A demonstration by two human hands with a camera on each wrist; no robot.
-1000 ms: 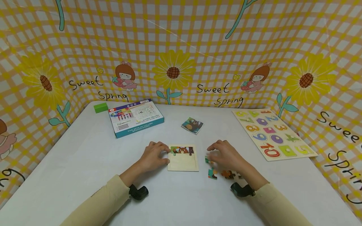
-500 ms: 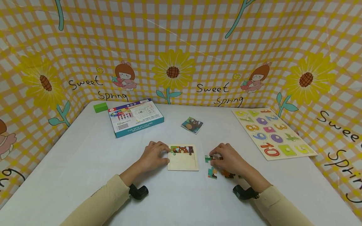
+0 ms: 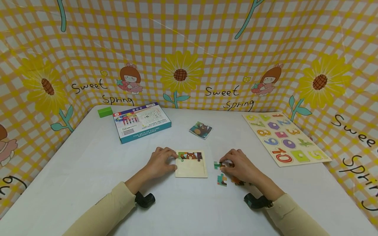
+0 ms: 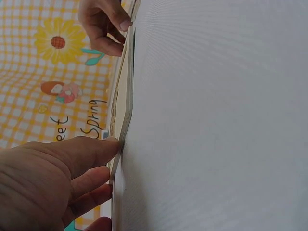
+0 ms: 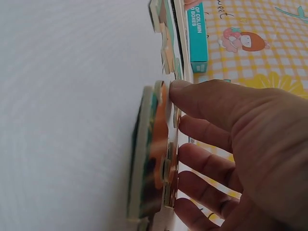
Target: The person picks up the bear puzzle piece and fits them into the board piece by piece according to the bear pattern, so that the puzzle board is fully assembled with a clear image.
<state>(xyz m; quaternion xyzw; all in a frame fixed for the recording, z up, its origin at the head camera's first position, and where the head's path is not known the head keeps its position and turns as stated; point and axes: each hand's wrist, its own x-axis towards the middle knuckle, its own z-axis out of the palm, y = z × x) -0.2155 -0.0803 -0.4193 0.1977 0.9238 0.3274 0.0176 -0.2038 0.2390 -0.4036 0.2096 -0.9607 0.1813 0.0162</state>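
Observation:
My left hand (image 3: 161, 164) rests its thumb and fingertips against the left edge of a small square wooden puzzle board (image 3: 191, 169). A strip of bear picture fills the board's top, and bare wood shows below it. To the right, my right hand (image 3: 240, 165) has its thumb and index finger on a green-and-brown jigsaw piece (image 3: 218, 165), pinching it at the table. Another teal-and-orange piece (image 3: 222, 180) lies just in front. Several brown pieces (image 3: 237, 181) are partly hidden under the right hand. In the right wrist view, pieces (image 5: 149, 159) lie near the thumb.
A bear picture card or stack (image 3: 201, 130) lies behind the board. At the back left are a bead box (image 3: 143, 124) and a green block (image 3: 105, 112). A wooden number board (image 3: 284, 139) lies on the right. Patterned cloth (image 3: 189, 39) walls the white table.
My right hand has drawn back slightly and lowered, and its thumb and index finger have closed on a jigsaw piece. The left hand and the puzzle board have stayed in place.

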